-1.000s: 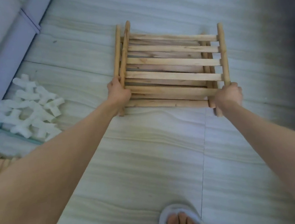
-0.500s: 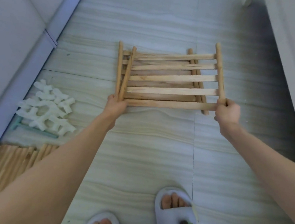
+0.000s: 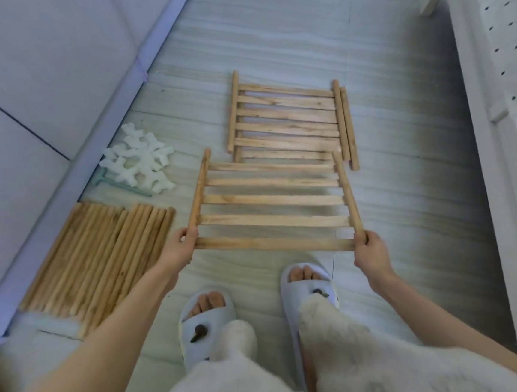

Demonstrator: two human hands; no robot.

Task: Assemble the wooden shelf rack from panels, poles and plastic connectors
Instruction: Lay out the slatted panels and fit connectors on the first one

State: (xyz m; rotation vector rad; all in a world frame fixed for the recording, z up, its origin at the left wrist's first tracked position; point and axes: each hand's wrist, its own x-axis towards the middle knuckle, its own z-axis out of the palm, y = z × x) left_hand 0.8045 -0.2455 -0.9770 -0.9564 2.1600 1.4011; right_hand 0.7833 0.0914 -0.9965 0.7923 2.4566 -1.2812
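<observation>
The person held a slatted wooden panel (image 3: 271, 201) out in front, above the floor (image 3: 407, 201). The left hand (image 3: 179, 251) pinched the near end of the panel's left side rail, fingers curled round the rod. The right hand (image 3: 371, 253) gripped the near end of the right side rail in the same way. The panel hung between the two hands, its slats running across from one hand to the other, its far edge tilted away from the person.

Beyond the hands, past the held panel's far edge, a second slatted panel (image 3: 286, 121) lay flat on the floor. A loose pole (image 3: 349, 128) lay just beside its right rail, ahead of the right hand. The far corner of the held panel overlapped the near edge of that lying panel in the view; whether they touched could not be told.

To the outer side of the left hand a row of wooden poles (image 3: 100, 256) lay side by side on the floor, near a pale wall base (image 3: 63, 194). Ahead of the left hand and to its outer side sat a heap of white plastic connectors (image 3: 137, 161), with a pale green tool (image 3: 118, 184) partly under it.

Below the hands, two feet in pale slippers (image 3: 205, 319) stood on the floor. To the outer side of the right hand stood white furniture with a perforated face (image 3: 509, 80).
</observation>
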